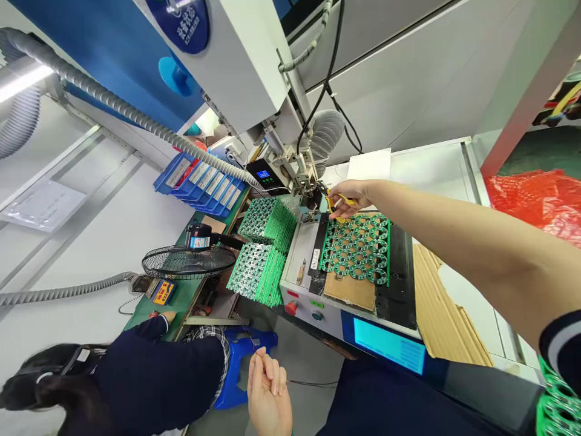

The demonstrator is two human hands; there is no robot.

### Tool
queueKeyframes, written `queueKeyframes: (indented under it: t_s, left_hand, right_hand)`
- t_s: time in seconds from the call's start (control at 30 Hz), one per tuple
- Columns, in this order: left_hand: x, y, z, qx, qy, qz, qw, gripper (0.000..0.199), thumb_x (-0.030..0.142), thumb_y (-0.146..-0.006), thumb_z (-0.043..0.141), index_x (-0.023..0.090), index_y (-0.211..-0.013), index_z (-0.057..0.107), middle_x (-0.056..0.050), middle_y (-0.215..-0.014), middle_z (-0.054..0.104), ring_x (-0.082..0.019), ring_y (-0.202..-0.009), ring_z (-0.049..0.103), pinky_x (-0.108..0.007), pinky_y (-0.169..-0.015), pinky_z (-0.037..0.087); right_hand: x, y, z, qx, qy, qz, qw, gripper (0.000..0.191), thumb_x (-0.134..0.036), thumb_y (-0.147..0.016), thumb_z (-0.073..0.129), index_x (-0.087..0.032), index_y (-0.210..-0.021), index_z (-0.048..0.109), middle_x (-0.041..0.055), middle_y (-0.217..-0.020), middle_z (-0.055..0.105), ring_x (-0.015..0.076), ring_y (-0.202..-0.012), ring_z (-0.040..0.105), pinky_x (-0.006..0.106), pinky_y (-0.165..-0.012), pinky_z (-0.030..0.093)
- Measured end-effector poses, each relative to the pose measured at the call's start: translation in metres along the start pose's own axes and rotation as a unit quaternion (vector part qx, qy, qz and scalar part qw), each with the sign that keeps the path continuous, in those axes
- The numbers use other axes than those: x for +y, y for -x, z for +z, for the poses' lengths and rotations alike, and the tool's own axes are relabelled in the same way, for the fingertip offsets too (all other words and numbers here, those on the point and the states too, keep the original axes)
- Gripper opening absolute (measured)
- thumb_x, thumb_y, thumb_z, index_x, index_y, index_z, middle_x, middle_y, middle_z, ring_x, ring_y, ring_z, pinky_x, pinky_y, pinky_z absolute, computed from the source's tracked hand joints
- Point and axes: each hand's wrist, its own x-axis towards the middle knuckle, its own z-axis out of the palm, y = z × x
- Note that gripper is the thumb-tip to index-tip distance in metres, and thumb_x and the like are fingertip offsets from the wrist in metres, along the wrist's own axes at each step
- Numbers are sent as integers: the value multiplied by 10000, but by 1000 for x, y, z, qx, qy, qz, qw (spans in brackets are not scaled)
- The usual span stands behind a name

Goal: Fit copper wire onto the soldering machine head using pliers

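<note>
Yellow-handled pliers (334, 204) are in my right hand (348, 198), their dark jaws up against the tip assembly of the machine (306, 175). Below that hand lies a green circuit board panel (358, 245) with rows of round boards, over a brown cardboard piece (349, 290) on the machine's black plate. My left hand (269, 387) is raised at the bottom centre, away from the machine. Its fingers are curled together, and whatever they may pinch is too small to make out.
Two stacks of green panels (256, 272) stand left of the machine, near a black fan (188, 261) and blue bins (204, 184). A person (149, 375) sits at lower left. Folded cardboard (447, 309) lies right of the plate. Tweezers (301, 272) rest on the machine's edge.
</note>
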Motion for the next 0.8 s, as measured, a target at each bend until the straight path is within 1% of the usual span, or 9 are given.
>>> queueKeyframes:
  t_s: [0.17, 0.3, 0.47, 0.6, 0.7, 0.8]
  left_hand:
    - [1, 2, -5, 23, 5, -12, 1000, 328, 225, -915, 369, 143, -751, 641, 46, -476, 343, -26, -337, 266, -175, -361, 229]
    - [1, 5, -8, 35, 6, -8, 999, 338, 215, -918, 352, 139, -749, 634, 48, -480, 326, -25, -340, 260, -176, -365, 224]
    - [0, 8, -14, 37, 5, -1, 999, 299, 215, -907, 381, 138, -763, 631, 52, -488, 320, -24, -348, 261, -175, -373, 226]
    - [-4, 6, -20, 30, 2, 9, 999, 229, 225, -879, 447, 136, -770, 627, 57, -499, 320, -20, -359, 261, -170, -381, 225]
    - [-6, 5, -24, 15, -8, 20, 1000, 184, 249, -860, 497, 140, -791, 628, 64, -505, 315, -17, -368, 252, -164, -388, 225]
    - [-6, 4, -25, 16, -10, 20, 1000, 188, 248, -863, 492, 142, -794, 630, 62, -507, 318, -18, -370, 252, -163, -389, 229]
  right_hand:
    - [-3, -9, 6, -4, -42, 4, 999, 260, -242, -903, 386, -200, -647, 386, 32, -522, 480, 165, -620, 627, 179, -400, 422]
    - [-6, -15, 8, -12, -58, 2, 998, 254, -258, -918, 339, -181, -698, 440, 84, -641, 584, 125, -607, 609, 147, -388, 392]
    - [-8, -22, 4, -44, -94, -21, 994, 246, -245, -908, 335, -165, -725, 479, 121, -751, 627, 116, -597, 595, 153, -383, 376]
    - [-9, -27, 1, -69, -79, -39, 994, 272, -237, -909, 301, -164, -722, 485, 136, -794, 631, 113, -595, 584, 165, -392, 370]
    - [-9, -31, 0, -67, -74, -41, 994, 265, -243, -898, 317, -161, -740, 513, 125, -772, 629, 113, -554, 549, 187, -399, 358]
    - [-9, -38, 0, -55, -65, -49, 995, 261, -256, -877, 340, -158, -789, 566, 106, -731, 627, 109, -479, 470, 222, -410, 340]
